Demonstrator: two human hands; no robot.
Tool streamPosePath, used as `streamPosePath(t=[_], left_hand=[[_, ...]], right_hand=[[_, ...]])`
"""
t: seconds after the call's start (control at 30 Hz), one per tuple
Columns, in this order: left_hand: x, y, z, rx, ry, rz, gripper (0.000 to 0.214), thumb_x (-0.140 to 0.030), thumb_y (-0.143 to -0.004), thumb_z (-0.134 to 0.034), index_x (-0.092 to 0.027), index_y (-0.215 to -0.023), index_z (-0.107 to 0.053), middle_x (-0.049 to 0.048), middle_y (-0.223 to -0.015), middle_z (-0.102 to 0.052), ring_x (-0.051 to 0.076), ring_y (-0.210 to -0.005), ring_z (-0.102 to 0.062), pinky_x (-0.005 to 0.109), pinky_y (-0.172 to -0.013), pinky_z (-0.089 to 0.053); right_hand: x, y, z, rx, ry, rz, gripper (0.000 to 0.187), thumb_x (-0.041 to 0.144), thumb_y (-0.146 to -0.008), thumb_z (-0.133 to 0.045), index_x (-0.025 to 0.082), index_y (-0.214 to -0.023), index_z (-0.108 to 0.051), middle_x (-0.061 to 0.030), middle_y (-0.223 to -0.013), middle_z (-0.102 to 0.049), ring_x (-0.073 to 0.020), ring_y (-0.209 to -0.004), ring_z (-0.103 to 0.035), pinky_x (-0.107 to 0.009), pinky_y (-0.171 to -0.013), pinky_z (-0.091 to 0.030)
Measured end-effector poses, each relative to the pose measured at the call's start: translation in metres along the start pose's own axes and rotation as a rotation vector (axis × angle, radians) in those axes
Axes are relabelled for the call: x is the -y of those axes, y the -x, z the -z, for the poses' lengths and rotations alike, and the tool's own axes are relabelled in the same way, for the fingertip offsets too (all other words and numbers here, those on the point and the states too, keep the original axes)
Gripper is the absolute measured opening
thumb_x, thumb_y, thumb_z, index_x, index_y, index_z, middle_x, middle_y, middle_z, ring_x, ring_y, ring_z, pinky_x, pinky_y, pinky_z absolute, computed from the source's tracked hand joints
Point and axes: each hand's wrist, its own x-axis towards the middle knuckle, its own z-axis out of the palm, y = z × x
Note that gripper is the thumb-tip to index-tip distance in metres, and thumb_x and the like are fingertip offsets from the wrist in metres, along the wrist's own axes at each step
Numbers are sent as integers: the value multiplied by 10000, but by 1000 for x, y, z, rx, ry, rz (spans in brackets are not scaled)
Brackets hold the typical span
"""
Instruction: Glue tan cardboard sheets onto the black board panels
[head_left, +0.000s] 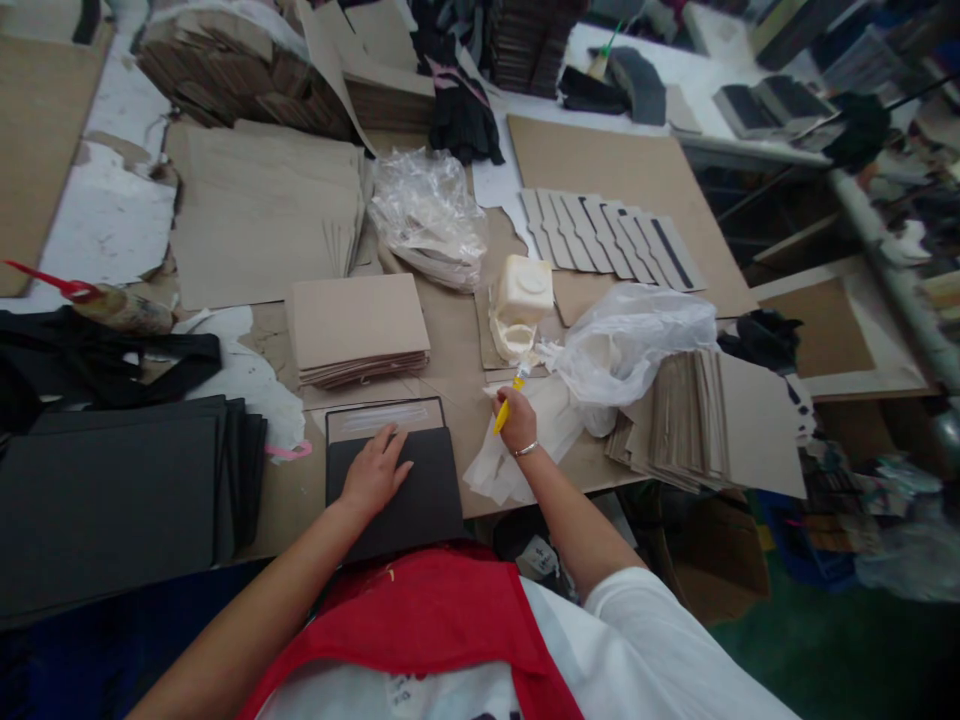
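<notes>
My left hand [375, 470] lies flat, fingers spread, on a black sheet [420, 490] that covers the lower part of a brown board [384, 417] with a black border. My right hand [516, 420] is closed on a yellow-handled brush [510, 395], its tip pointing up toward a cream glue container [523, 290]. The right hand rests over white paper [510, 460] at the table edge.
A stack of brown cards [356, 325] lies behind the board. Black sheets [120, 495] are piled at left. Clear plastic bags [427, 215] and a white bag [637, 335] sit mid-table. Fanned cardboard pieces [705, 415] lie at right, grey strips [607, 235] behind.
</notes>
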Motion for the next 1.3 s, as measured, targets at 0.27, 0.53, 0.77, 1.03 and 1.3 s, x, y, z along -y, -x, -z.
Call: streamPosePath(t=[0.27, 0.53, 0.77, 1.03, 1.3], left_hand=[[-49, -35, 3, 363, 1107, 63, 707, -396, -670, -692, -168, -1296, -455, 92, -1037, -629, 59, -550, -502, 217, -548, -420], [2, 11, 12, 455, 1313, 234, 308, -372, -604, -758, -128, -653, -577, 45, -837, -649, 133, -770, -578, 255, -734, -416], [5, 7, 28, 562, 1479, 215, 558, -323, -573, -800, -174, -1056, -562, 67, -991, -662, 175, -865, -620, 315, -799, -444], [36, 11, 28, 365, 1290, 463, 400, -465, -583, -749, -124, -739, -610, -28, -615, -576, 65, -531, -497, 200, -545, -418], [96, -21, 52, -28, 758, 605, 242, -376, -686, -631, -142, -744, -611, -12, -621, -587, 108, -584, -531, 218, -549, -420]], right_hand=[[109, 30, 38, 75, -750, -242, 318, 266, -763, -581, 249, -1011, -382, 42, -783, -550, -84, -601, -557, -210, -551, -471], [102, 25, 39, 67, -799, -321, 307, 257, -743, -569, 247, -973, -366, 56, -738, -500, -83, -555, -512, -229, -528, -480], [135, 20, 23, 217, -867, -213, 302, 271, -750, -577, 247, -976, -377, 46, -759, -505, -84, -611, -526, -212, -548, -469], [105, 7, -2, -2, -676, -259, 320, 280, -748, -558, 239, -994, -359, 49, -766, -473, -85, -582, -515, -239, -567, -482], [100, 8, -57, 124, -199, -149, 239, 268, -777, -472, 186, -1001, -448, -65, -800, -570, -196, -685, -573, -351, -630, -468]])
